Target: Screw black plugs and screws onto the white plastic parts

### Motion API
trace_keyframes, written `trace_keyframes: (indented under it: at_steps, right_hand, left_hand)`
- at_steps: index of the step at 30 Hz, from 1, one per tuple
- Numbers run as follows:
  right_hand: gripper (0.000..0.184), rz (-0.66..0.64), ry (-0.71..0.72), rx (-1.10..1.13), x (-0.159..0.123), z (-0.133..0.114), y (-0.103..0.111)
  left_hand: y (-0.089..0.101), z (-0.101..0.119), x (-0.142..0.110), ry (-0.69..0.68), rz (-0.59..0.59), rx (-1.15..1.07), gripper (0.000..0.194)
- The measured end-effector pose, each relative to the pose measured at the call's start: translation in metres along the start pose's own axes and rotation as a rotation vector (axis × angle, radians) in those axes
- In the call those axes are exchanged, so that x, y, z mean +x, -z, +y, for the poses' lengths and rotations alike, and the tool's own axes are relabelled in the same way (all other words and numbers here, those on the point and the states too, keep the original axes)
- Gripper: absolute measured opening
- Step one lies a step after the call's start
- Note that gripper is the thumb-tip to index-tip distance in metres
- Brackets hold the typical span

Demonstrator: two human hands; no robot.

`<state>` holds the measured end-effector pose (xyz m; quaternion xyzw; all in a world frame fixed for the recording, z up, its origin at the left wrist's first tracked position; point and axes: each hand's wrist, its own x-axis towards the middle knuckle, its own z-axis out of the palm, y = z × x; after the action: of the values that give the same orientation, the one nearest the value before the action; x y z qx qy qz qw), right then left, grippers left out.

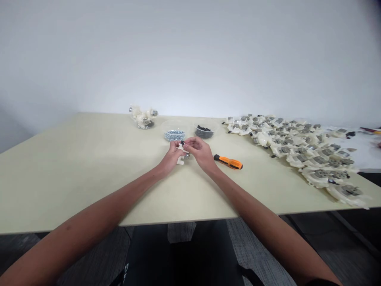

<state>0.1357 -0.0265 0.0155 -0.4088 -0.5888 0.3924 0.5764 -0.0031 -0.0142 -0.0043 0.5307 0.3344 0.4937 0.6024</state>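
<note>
Logged from my remote seat, head view, left to right, everything placed from the white plastic part held at mid-counter. Far behind it and to the left, near the back edge of the pale counter, a cluster of white fittings sat on a small glass dish. The left hand was just left of the part, its grip closed around the part's left side. The part sat between both hands, with a small black piece at its top and a metal bit on its right side. I couldn't tell whether it touched the counter. Directly behind it stood a clear bowl of small silver screws. The right hand was just right of the part, its grip pinched closed on the top of it, fingers near the black piece. Behind and right of the part was a clear bowl of black pieces. Further right lay an orange-and-black screwdriver, well clear of both hands. Far right, a large spread of white housings with grey metal plates ran onto a white sheet.
</note>
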Motion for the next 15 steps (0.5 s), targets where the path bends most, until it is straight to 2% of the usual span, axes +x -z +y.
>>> trace_keyframes:
  at_steps: [3, 15]
  right_hand:
    - [0.025, 0.003, 0.009, 0.012, 0.0005, 0.0009, 0.0005]
    - [0.021, -0.021, -0.026, 0.031, -0.0001, 0.001, 0.0021]
  left_hand:
    - [-0.0012, 0.0017, -0.0007, 0.025, -0.012, 0.021, 0.037]
    - [-0.0036, 0.0062, -0.0038, 0.028, -0.05, 0.127, 0.04]
